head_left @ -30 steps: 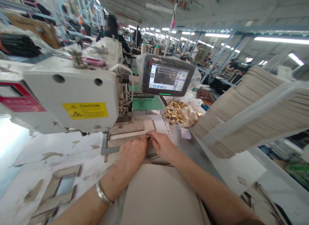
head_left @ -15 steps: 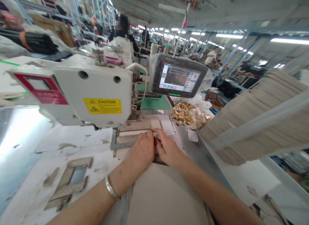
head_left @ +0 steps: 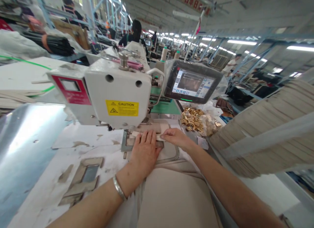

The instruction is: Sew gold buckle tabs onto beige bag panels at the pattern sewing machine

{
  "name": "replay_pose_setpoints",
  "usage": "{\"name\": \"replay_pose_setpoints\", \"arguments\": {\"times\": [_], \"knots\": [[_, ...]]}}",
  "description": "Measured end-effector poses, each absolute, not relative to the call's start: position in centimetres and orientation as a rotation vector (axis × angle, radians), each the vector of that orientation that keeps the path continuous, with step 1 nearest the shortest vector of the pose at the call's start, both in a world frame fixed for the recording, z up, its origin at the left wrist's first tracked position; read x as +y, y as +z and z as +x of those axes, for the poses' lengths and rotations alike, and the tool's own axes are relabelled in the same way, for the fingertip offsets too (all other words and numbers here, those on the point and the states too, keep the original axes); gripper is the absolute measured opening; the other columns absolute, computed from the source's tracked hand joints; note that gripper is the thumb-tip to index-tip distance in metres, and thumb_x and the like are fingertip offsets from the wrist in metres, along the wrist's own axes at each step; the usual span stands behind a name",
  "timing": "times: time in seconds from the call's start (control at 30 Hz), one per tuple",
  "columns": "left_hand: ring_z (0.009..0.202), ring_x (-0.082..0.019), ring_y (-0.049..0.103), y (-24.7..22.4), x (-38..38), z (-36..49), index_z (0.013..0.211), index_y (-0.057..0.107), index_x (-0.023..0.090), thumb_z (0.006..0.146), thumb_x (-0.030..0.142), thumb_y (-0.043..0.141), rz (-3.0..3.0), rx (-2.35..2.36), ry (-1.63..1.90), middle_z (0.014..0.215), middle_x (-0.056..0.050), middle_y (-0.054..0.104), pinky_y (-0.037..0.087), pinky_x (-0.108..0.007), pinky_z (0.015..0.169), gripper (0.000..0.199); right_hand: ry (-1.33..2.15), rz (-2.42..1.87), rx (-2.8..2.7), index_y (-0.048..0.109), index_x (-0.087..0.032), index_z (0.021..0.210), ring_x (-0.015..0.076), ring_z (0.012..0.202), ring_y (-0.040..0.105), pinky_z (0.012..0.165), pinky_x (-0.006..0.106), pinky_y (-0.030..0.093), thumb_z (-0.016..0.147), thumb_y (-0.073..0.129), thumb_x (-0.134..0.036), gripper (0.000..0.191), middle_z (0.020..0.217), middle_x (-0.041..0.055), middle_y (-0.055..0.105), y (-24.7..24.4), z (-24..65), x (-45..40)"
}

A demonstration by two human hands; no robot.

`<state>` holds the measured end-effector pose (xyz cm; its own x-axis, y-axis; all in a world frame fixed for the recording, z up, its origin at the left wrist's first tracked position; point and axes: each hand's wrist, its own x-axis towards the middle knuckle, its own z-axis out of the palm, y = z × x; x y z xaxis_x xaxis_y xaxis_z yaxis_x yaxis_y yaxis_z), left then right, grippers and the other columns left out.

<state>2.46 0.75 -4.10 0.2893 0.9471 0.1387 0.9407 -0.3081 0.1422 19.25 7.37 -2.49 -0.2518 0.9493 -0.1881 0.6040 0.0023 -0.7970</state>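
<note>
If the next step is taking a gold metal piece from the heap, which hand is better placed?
Probably the right hand: it is nearer the heap of gold metal pieces, though it pinches a pale beige strip; the left hand lies farther away.

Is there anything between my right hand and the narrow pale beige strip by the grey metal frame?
Nothing visible: your right hand holds the right end of the narrow pale beige strip. Your left hand lies across the strip's middle, not between them.
</note>
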Motion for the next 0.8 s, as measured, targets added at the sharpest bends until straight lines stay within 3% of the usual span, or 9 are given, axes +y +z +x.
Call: {"name": "replay_pose_setpoints", "arguments": {"times": [0.2,0.43,0.63,0.8], "knots": [[0.145,-0.032,0.029,-3.6,0.5,2.6,0.147,0.032,0.007,0.093,0.045,0.045,2.407,1.867,0.243,0.155,-0.016,0.034,0.023,-0.056,0.118,0.067,1.304,-1.752,-1.891,0.059,-0.015,0.065,0.0072,0.049,0.033,0.05,0.022,0.023,0.069,0.069,-0.04,0.027,0.048,-0.0078,0.042,-0.3,18.2,9.9],[0.146,-0.032,0.026,-3.4,0.6,2.5,0.147,0.031,0.006,0.093,0.046,0.046,2.376,1.886,0.183,0.156,-0.017,0.031,0.023,-0.058,0.117,0.069,1.134,-1.678,-2.003,0.058,-0.015,0.062,0.0087,0.055,0.037,0.053,0.023,0.026,0.07,0.065,-0.037,0.024,0.054,-0.0063,0.045,-2.1,17.3,10.5],[0.136,-0.044,0.038,-3.1,-0.2,1.8,0.14,0.04,-0.005,0.088,0.048,0.054,2.367,2.126,0.146,0.147,-0.03,0.04,0.032,-0.054,0.11,0.076,1.158,-1.714,-2.026,0.059,-0.015,0.064,0.0088,0.055,0.039,0.052,0.022,0.028,0.07,0.065,-0.035,0.021,0.054,-0.0059,0.048,-2.2,17.5,10.9],[0.123,-0.042,0.05,-2.5,-0.7,0.6,0.131,0.05,-0.008,0.086,0.051,0.055,2.449,2.166,0.124,0.133,-0.033,0.052,0.039,-0.05,0.102,0.074,1.15,-1.729,-2.054,0.059,-0.015,0.063,0.0079,0.054,0.039,0.051,0.021,0.027,0.071,0.066,-0.03,0.018,0.053,-0.0063,0.048,-1.8,17.4,11.0]]}}
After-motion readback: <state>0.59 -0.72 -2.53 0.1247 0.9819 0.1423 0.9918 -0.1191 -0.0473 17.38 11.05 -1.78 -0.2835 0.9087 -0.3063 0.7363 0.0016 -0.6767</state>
